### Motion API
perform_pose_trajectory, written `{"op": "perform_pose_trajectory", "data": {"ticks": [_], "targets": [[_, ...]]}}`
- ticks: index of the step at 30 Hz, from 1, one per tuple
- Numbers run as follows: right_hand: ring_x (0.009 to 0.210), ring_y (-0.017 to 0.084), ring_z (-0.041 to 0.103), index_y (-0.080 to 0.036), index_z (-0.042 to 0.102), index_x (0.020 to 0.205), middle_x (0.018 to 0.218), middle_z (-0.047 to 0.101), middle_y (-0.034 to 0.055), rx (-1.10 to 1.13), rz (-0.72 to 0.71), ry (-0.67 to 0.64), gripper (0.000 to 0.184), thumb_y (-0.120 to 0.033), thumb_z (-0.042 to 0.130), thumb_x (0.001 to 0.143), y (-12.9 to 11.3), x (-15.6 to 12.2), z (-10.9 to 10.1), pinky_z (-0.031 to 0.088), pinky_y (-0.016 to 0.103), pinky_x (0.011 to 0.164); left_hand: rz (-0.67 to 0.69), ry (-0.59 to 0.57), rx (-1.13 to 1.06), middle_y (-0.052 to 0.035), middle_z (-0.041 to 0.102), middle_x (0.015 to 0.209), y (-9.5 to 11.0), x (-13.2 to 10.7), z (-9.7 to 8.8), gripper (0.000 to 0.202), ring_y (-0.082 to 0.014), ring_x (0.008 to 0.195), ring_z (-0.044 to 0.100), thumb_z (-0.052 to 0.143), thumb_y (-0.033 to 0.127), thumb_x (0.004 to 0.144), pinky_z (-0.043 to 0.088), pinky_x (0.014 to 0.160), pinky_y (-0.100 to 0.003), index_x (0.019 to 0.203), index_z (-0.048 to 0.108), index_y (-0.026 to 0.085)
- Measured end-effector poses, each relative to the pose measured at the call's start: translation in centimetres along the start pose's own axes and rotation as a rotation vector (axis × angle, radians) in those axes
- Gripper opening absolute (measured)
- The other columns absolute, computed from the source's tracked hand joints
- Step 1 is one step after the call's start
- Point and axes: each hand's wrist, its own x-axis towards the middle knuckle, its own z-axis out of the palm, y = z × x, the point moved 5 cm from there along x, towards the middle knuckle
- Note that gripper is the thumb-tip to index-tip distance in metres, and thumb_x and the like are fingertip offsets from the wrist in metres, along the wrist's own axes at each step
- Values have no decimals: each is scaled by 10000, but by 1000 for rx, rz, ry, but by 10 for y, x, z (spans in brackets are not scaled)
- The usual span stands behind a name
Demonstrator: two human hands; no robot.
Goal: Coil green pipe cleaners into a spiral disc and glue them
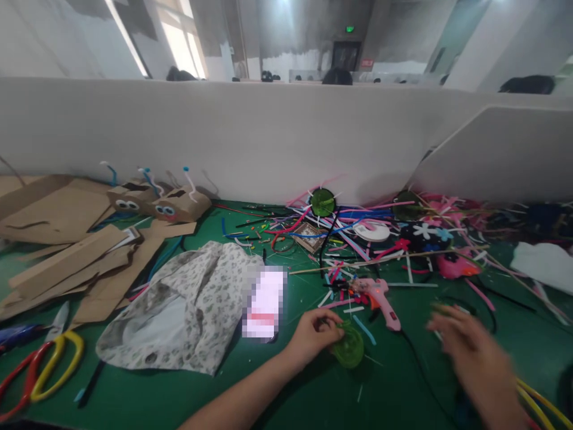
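My left hand (319, 329) pinches the upper left edge of a translucent green, round plastic piece (349, 347), held low over the green table. My right hand (472, 349) is off to the right, smeared by motion. Its fingertips point left, and I cannot make out whether anything is in them. Between and beyond my hands lies a pink hot glue gun (380, 298), its black cord running down toward the front. A short blue strip (364, 329) lies beside the green piece.
Pipe cleaners and scraps (331, 257) litter the back. Left are a patterned cloth (192, 310), a phone with a blurred screen (265, 303), red-yellow scissors (42, 364), and cardboard pieces (98, 263). Two cardboard figures with eyes (179, 205) stand before the white partition (250, 137).
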Motion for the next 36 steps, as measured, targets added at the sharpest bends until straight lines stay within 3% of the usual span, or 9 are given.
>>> {"op": "perform_pose_trajectory", "data": {"ticks": [2, 3, 5, 8, 12, 15, 22, 36], "targets": [[633, 196, 641, -250, 661, 1008, 825, 716, 76, 80, 30, -291, 350, -534, 606, 811, -13, -10, 53, 501, 282, 526, 16, 13, -8, 52, 517, 583, 4, 0, -1, 409, -39, 424, 416, 830, 412, 576, 366, 434, -177, 811, 675, 115], [624, 199, 642, -229, 660, 982, 796, 715, 77, 141, 36, -327, 352, -533, 575, 826, -20, -16, 72, 506, 283, 536, 25, 21, -10, 54, 512, 585, 6, 0, -2, 397, -36, 424, 412, 830, 400, 581, 359, 433, -175, 815, 680, 116], [648, 203, 660, -200, 666, 902, 749, 708, 74, 204, 23, -289, 324, -491, 535, 852, -33, -31, 97, 523, 280, 591, 42, 36, -10, 56, 501, 589, 9, 0, -4, 372, -33, 436, 406, 828, 379, 593, 351, 440, -170, 818, 689, 118], [682, 196, 666, -196, 686, 893, 793, 713, 64, 202, -38, -284, 217, -360, 552, 843, -45, -52, 114, 521, 264, 617, 62, 48, -7, 55, 489, 594, 13, -1, -5, 343, -33, 456, 401, 823, 360, 609, 347, 458, -168, 826, 708, 121], [727, 178, 660, -211, 696, 937, 895, 713, 49, 262, -162, -402, 239, -156, 536, 768, -51, -67, 120, 520, 242, 632, 68, 34, 6, 45, 497, 588, 13, -1, -4, 320, -38, 465, 398, 824, 336, 611, 332, 468, -174, 831, 731, 122], [721, 166, 648, -216, 686, 965, 896, 701, 42, 277, -215, -387, 292, -98, 518, 758, -53, -67, 120, 510, 232, 615, 70, 36, 19, 41, 499, 583, 14, -2, -4, 293, -40, 478, 393, 826, 311, 610, 314, 477, -173, 814, 735, 122], [808, 176, 640, -216, 682, 886, 886, 670, 54, 267, -223, -273, 174, -222, 508, 894, -51, -59, 117, 499, 242, 646, 72, 44, 36, 47, 486, 589, 19, -2, -6, 274, -47, 502, 392, 811, 309, 623, 317, 495, -173, 815, 720, 134], [799, 186, 647, -240, 714, 906, 863, 667, 54, 277, -267, -334, 245, -239, 470, 922, -58, -59, 115, 508, 285, 713, 58, -4, 64, 45, 495, 559, 17, -1, -3, 277, -66, 487, 407, 804, 318, 614, 330, 488, -192, 803, 720, 134]]}}
